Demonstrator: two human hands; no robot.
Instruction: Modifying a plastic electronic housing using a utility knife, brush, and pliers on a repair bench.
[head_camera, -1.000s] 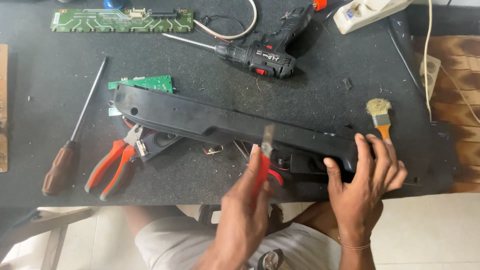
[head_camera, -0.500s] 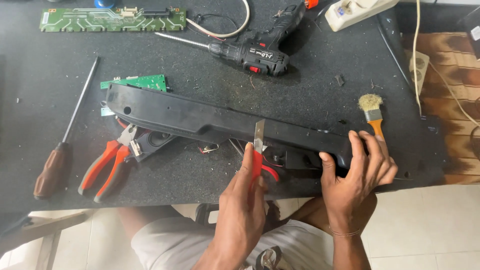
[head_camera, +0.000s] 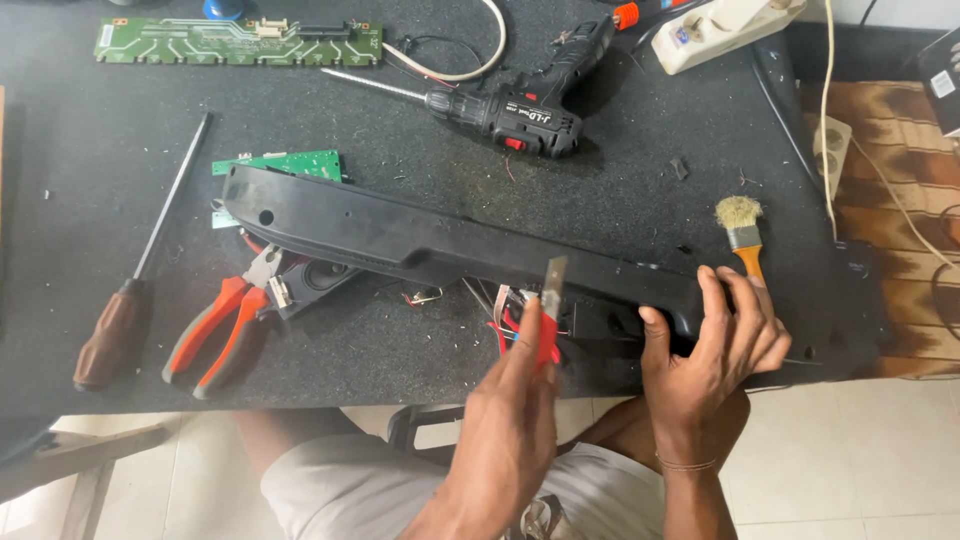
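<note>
A long black plastic housing (head_camera: 400, 235) lies slantwise across the dark table (head_camera: 100, 200). My right hand (head_camera: 715, 345) grips its right end, fingers wrapped over the top edge. My left hand (head_camera: 510, 400) holds a red-handled cutter (head_camera: 551, 300) upright, its blade pointing up just in front of the housing's near side. Loose wires (head_camera: 505, 300) and a speaker part (head_camera: 325, 278) show under the housing near the blade.
Red-handled pliers (head_camera: 220, 330) and a brown-handled screwdriver (head_camera: 130, 290) lie at the left. A black cordless drill (head_camera: 520, 115), a long green circuit board (head_camera: 235, 42), a small green board (head_camera: 290, 162), a brush (head_camera: 742, 235) and a white power strip (head_camera: 720, 30) lie further back and right.
My left hand with the cutter has shifted a little to the right, closer to my right hand. The right hand keeps its grip on the housing's end.
</note>
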